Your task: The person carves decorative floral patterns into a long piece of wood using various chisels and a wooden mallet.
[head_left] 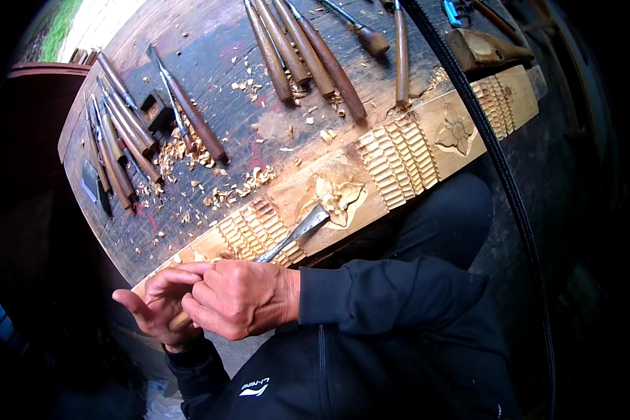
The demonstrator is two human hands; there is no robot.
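Observation:
My right hand (239,297) is closed around a chisel, whose wide flat steel blade (305,225) slants over the carved wooden board (343,171) by a raised flower relief (332,196). The wooden handle's butt (180,322) shows below my fingers. Beside it, my left hand (161,308) is half open, thumb stretched out and fingertips near my right fingers; whether its palm touches the handle is unclear. The board also bears scalloped bands (397,164) and a second flower (456,131). Part of it is hidden behind my hands.
On the worn dark bench (210,119) lie several wooden-handled gouges (308,63), another group at left (122,133), a small dark block (152,108), a wooden mallet-like piece (479,47) and scattered shavings (245,182). A black braided cord (497,161) crosses the view at right.

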